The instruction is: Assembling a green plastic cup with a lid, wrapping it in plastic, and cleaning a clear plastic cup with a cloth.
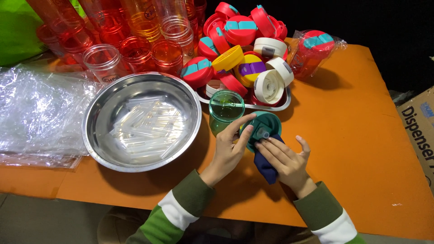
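Observation:
My left hand [228, 147] grips the edge of a teal bottle lid [266, 124] lying inside-up on the orange table [357, 149]. My right hand [287, 158] presses its fingers on the lid's small clear spout piece, with a dark blue cloth [264, 167] under the palm. A green transparent bottle [225, 110] stands upright just left of the lid, touching my left fingers.
A steel bowl [104, 117] holding several clear plastic tubes sits at left. A tray [271, 106] piled with red, yellow and white lids stands behind. Red and orange bottles [135, 45] crowd the back left. Clear plastic bags [36, 113] lie far left; a cardboard box [418, 131] at right.

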